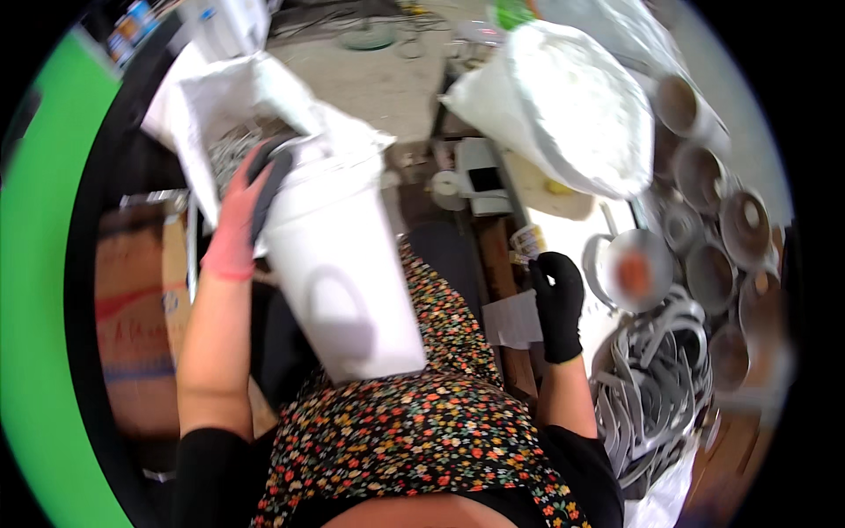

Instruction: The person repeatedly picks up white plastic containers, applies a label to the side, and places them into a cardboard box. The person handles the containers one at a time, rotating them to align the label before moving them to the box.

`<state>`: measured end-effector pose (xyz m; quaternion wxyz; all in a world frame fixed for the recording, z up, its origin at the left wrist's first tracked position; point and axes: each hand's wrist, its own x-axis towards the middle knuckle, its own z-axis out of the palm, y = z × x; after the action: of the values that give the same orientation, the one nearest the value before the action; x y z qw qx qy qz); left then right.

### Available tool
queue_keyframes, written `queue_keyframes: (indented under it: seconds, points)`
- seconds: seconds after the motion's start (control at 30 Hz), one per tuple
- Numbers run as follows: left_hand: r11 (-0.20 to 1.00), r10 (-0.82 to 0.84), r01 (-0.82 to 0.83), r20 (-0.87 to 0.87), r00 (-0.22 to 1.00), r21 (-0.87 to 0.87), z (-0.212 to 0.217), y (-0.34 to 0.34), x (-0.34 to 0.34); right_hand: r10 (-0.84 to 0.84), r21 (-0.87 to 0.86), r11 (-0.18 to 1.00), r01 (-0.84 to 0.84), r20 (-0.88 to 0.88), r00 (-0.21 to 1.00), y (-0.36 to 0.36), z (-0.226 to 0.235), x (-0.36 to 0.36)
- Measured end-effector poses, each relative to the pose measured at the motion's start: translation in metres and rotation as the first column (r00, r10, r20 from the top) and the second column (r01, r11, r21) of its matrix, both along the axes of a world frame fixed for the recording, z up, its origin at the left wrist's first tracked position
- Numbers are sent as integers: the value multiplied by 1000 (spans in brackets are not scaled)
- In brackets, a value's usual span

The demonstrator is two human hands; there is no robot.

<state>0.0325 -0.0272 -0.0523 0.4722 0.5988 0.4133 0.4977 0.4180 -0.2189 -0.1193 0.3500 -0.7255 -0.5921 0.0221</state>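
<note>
My left hand (251, 207), in a pink and dark grey glove, is closed on the upper edge of a tall white plastic bucket (339, 273). The bucket leans across my lap, its base on my flowered apron (422, 422). A grey curved mark or shadow shows on its side. My right hand (558, 304), in a black glove, hovers by the edge of the white worktop (550, 207) with thumb and fingers pinched. A small yellow-and-white item (528, 242) lies at its fingertips; whether it is held is unclear.
Beyond the bucket an open white sack (189, 114) holds grey scraps. A bulging white sack (581, 106) stands on the worktop. Several grey tubes (700, 176) and a heap of grey curved strips (656, 387) lie at right. A cardboard box (141, 308) is at left.
</note>
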Motion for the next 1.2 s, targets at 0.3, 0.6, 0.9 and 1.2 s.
queue_keyframes:
  seconds: [0.3,0.6,0.9,1.2]
  points:
    - [917,7,114,-300,954,383,11,-5,9,311,208,879,-429,-932,185,59,61,-148]
    - [990,-26,48,-168,985,129,30,-36,12,302,171,785,-595,-945,128,80,56,-151]
    - [961,-11,104,-341,940,258,32,-41,13,333,201,777,-597,-936,118,81,53,-139]
    - [862,-90,387,-652,753,328,52,-46,17,311,188,772,-607,-945,103,83,53,-133]
